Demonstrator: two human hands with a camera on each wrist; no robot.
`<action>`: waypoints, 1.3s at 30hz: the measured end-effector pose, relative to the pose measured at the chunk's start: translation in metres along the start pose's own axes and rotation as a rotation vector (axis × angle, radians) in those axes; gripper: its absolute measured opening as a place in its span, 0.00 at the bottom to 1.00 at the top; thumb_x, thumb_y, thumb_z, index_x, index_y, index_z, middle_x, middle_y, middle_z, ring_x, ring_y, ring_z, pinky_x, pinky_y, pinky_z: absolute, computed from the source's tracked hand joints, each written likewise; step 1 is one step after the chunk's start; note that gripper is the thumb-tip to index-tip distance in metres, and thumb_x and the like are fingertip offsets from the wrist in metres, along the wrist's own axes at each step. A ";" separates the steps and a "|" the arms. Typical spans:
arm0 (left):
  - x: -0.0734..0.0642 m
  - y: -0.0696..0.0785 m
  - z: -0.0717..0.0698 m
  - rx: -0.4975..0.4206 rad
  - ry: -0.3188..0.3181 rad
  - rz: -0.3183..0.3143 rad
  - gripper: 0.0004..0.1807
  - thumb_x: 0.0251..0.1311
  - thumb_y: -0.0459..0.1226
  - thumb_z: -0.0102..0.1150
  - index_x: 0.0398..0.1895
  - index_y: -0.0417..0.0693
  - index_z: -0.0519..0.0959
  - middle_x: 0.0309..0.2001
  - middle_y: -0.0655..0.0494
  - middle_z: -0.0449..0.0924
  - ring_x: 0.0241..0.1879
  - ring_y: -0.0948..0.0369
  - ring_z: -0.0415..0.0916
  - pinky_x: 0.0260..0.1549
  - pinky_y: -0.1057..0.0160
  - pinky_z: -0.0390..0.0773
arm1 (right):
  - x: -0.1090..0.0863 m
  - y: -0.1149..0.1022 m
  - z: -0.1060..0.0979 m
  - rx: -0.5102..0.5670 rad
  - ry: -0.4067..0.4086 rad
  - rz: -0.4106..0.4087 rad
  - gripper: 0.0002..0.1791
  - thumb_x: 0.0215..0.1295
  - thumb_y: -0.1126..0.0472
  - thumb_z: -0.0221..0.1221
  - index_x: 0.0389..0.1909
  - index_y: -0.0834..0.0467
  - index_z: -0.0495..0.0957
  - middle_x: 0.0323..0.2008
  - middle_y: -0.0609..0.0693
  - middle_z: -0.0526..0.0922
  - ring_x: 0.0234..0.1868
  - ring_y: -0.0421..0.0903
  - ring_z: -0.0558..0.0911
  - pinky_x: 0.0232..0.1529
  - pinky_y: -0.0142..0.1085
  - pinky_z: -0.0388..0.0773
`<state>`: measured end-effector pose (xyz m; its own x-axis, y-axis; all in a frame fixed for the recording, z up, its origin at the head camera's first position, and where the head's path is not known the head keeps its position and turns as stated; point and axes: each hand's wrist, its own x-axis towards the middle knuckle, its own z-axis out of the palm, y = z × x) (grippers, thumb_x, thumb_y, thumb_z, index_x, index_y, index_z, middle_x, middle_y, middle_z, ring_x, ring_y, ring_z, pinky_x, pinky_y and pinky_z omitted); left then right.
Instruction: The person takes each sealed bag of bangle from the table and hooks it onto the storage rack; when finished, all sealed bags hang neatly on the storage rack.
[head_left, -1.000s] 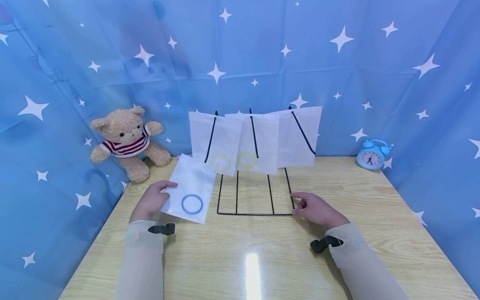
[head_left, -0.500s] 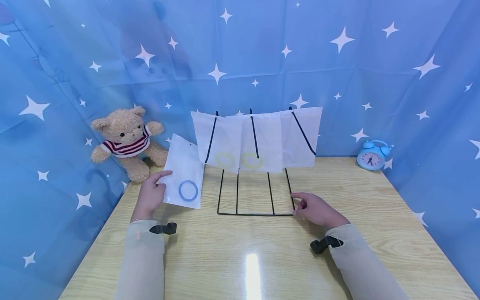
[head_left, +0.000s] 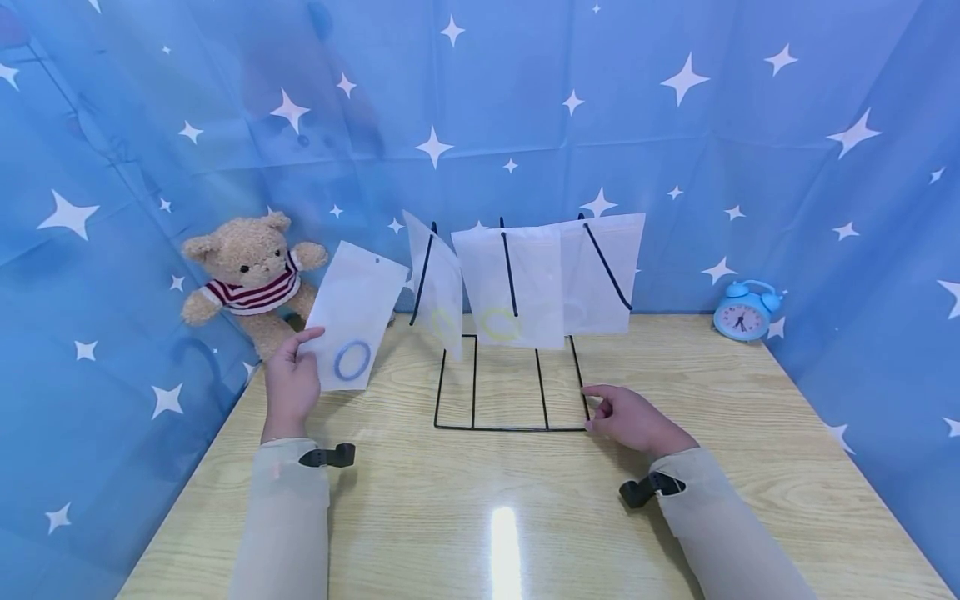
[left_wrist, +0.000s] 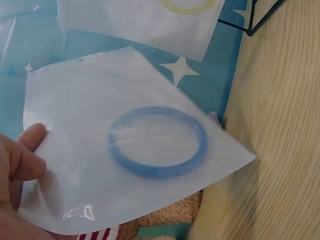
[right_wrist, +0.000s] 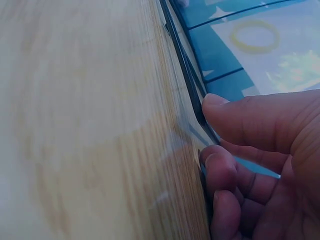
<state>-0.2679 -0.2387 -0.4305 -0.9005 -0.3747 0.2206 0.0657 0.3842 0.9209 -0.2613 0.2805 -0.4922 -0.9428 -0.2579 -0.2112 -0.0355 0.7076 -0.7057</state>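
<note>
My left hand (head_left: 291,379) pinches the left edge of a white translucent zip bag (head_left: 356,296), held tilted above the table. A blue ring (left_wrist: 159,171) shows inside the bag's lower part. Fingers of my right hand (head_left: 636,419) grip the front right corner of a black wire rack (head_left: 510,429). Similar bags hang on its three prongs: a left bag (head_left: 447,292) turned partly sideways, a middle bag (head_left: 538,283) and a right bag (head_left: 581,279). Yellow rings show through the left and middle ones; the right bag's contents are faint.
A teddy bear (head_left: 255,300) in a striped sweater sits at the back left, just behind the held bag. At the back right stands a blue alarm clock (head_left: 740,319). A star-patterned blue curtain (head_left: 510,100) closes off the wooden table (head_left: 420,517) behind and beside.
My left hand has raised the bag and moved it left and back, away from the rack. The left hanging bag has swung round sideways. My right hand stays on the rack corner.
</note>
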 end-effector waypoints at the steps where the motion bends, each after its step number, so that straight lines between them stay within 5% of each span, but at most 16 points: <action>1: -0.001 0.001 0.000 -0.019 0.024 0.000 0.26 0.75 0.29 0.37 0.65 0.47 0.81 0.71 0.44 0.73 0.58 0.51 0.70 0.47 0.58 0.72 | 0.000 0.000 0.000 -0.001 0.001 0.001 0.37 0.70 0.60 0.68 0.77 0.61 0.68 0.37 0.52 0.79 0.35 0.49 0.75 0.34 0.40 0.72; 6: 0.000 0.000 0.000 -0.102 0.122 -0.016 0.25 0.75 0.29 0.38 0.63 0.46 0.82 0.77 0.51 0.69 0.71 0.54 0.64 0.70 0.51 0.63 | -0.001 -0.001 0.000 0.002 -0.010 -0.004 0.38 0.70 0.60 0.69 0.77 0.61 0.68 0.37 0.52 0.78 0.35 0.49 0.75 0.33 0.39 0.72; 12: -0.001 -0.003 0.000 -0.190 0.216 0.000 0.22 0.76 0.30 0.41 0.59 0.48 0.85 0.74 0.54 0.72 0.68 0.57 0.66 0.61 0.57 0.67 | -0.003 -0.003 0.000 0.018 -0.011 0.004 0.38 0.69 0.60 0.69 0.77 0.61 0.68 0.37 0.52 0.78 0.35 0.49 0.75 0.34 0.40 0.72; 20: -0.003 -0.004 -0.002 -0.321 0.254 0.004 0.20 0.74 0.29 0.43 0.53 0.47 0.86 0.72 0.55 0.73 0.73 0.59 0.62 0.70 0.52 0.65 | -0.001 -0.002 0.001 0.007 -0.003 0.011 0.38 0.69 0.60 0.69 0.77 0.61 0.68 0.37 0.52 0.78 0.34 0.49 0.74 0.33 0.40 0.71; 23: -0.004 -0.004 -0.002 -0.352 0.250 0.013 0.19 0.73 0.28 0.44 0.52 0.44 0.86 0.71 0.56 0.73 0.73 0.59 0.60 0.71 0.52 0.60 | -0.001 -0.002 0.000 0.006 -0.006 0.010 0.38 0.69 0.60 0.69 0.77 0.60 0.68 0.37 0.52 0.78 0.34 0.49 0.75 0.32 0.40 0.71; 31: -0.001 0.001 0.006 -0.396 0.160 -0.022 0.18 0.70 0.24 0.47 0.48 0.42 0.86 0.63 0.55 0.77 0.67 0.58 0.66 0.60 0.59 0.69 | -0.001 0.000 0.000 0.013 -0.010 -0.008 0.38 0.69 0.60 0.69 0.77 0.62 0.67 0.36 0.52 0.78 0.35 0.49 0.75 0.32 0.39 0.72; 39: -0.006 0.006 0.021 -0.304 0.012 -0.027 0.16 0.70 0.24 0.46 0.50 0.38 0.84 0.64 0.53 0.75 0.65 0.59 0.67 0.56 0.64 0.72 | -0.002 -0.001 -0.001 0.012 -0.017 -0.011 0.38 0.69 0.60 0.69 0.77 0.62 0.67 0.36 0.52 0.78 0.34 0.49 0.75 0.31 0.38 0.71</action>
<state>-0.2712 -0.2170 -0.4333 -0.8988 -0.3917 0.1966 0.1687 0.1047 0.9801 -0.2596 0.2812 -0.4904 -0.9367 -0.2768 -0.2142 -0.0422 0.6969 -0.7160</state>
